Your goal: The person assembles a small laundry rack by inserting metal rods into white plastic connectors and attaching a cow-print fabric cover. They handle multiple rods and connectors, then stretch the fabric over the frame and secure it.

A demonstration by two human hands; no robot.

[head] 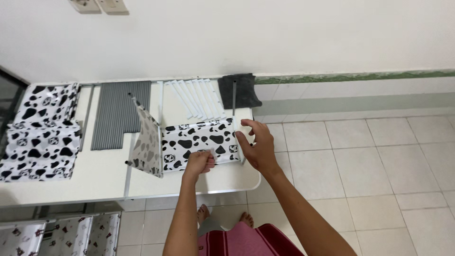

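Pinching the lower edge of the cow-print cloth panel (199, 142), the left hand (199, 162) has its fingers (207, 156) closed tight on the fabric near the panel's middle. The right hand (258, 147) sits at the right end of the panel, fingers spread and curved, with the fingertips touching the white rod (238, 142) that frames that end; whether they grip the rod or only rest against it cannot be told.

The panel stands on the white bench (109, 175), near the bench's front right corner. A second printed flap (147, 147) rises tilted from the panel's left end, held on thin rods.

Behind the panel, toward the wall:
- a row of white strips (196, 97), laid side by side;
- a dark grey cloth (241, 90) hanging partly over the back right corner of the bench;
- a bundle of grey rods (118, 114), left of the strips.

At the left end of the bench lies folded cow-print fabric (40, 132), cut off by the picture edge. Below the bench, a printed frame (61, 234) is only partly visible. The left thumb is hidden behind the fabric.
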